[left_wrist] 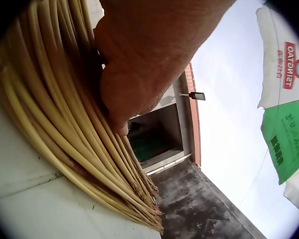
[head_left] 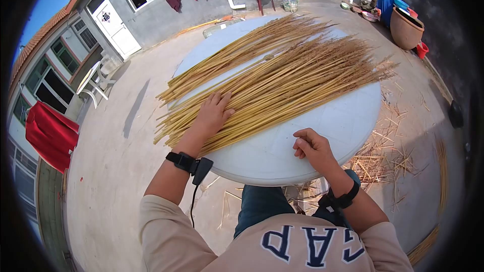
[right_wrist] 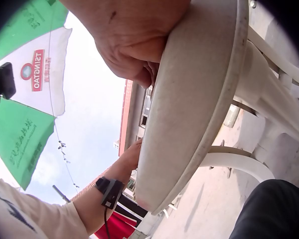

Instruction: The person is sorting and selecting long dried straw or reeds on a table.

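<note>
Long yellow reed stalks with feathery brown heads (head_left: 282,85) lie in a wide layer across the white round table (head_left: 272,156). My left hand (head_left: 214,111) rests on the lower ends of these stalks, its fingers spread slightly over them. In the left wrist view, the stalks (left_wrist: 72,129) run close beside the left hand (left_wrist: 144,55). A narrower row of similar stalks (head_left: 222,58) lies behind, with a strip of tabletop between. Over the near right part of the table is my right hand (head_left: 313,150), fingers loosely curled, with nothing visible in it.
Broken stalk pieces (head_left: 383,166) litter the ground right of the table. A large clay pot (head_left: 406,29) and a blue barrel (head_left: 385,9) stand at the back right. A white plastic chair (head_left: 93,84) is at left, near a red cloth (head_left: 50,133). A green-and-white umbrella (right_wrist: 45,59) hangs overhead.
</note>
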A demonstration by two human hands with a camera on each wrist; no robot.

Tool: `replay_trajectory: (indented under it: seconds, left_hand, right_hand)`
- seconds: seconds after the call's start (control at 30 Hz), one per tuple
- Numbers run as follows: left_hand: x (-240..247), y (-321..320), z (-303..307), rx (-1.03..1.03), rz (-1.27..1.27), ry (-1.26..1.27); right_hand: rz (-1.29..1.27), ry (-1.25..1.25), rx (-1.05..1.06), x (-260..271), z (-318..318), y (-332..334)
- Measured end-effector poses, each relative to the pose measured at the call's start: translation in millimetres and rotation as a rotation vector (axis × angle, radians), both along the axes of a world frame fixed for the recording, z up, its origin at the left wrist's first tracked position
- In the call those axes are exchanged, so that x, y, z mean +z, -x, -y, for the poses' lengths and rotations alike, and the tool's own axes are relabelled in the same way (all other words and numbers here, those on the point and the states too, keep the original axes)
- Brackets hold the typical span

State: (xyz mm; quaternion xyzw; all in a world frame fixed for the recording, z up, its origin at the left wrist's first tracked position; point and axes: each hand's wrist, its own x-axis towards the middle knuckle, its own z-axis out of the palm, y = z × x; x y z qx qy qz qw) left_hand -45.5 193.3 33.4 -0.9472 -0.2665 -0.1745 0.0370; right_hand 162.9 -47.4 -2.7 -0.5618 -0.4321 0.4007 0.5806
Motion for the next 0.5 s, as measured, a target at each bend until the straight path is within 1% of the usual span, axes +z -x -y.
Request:
replay_trajectory:
  seconds: [0.07,0.17,0.23,0.27,0.3,0.33,0.4,0.43,0.5]
  left_hand:
    - [6.4,1.2,-4.1,-0.001,-0.002,0.023]
    - [41.6,12.0,-26.7,-0.002,0.001,0.039]
    - [74.2,21.0,-42.1,0.097,0.019,0.177]
    - [77.1,28.8,-65.9,0.148,0.02,0.219]
    - [75.2,36.9,-89.3,0.198,0.021,0.26]
    - [73.5,42.2,-103.3,0.195,0.021,0.26]
    - [69.0,47.5,-125.8,0.354,-0.089,0.268]
    - [62.5,48.9,-134.1,0.347,-0.087,0.266]
    - [40.7,51.5,-146.5,0.326,-0.142,0.175]
  right_hand:
    - [0.008,0.01,-0.012,2.0,0.6,-0.2]
    - [0.017,0.005,-0.01,-0.5,-0.1,-0.4]
    - [0.028,0.018,-0.013,0.1,0.0,0.3]
    - [0.037,0.022,-0.01,0.9,-0.2,1.1]
    - [0.038,0.023,-0.013,1.7,-0.2,1.6]
    - [0.049,0.033,-0.017,2.3,-0.3,2.1]
    - [0.062,0.04,-0.028,1.0,-1.7,2.6]
    - [0.047,0.039,-0.023,0.0,-2.0,2.2]
    - [0.037,0.042,-0.027,0.4,-2.8,0.8]
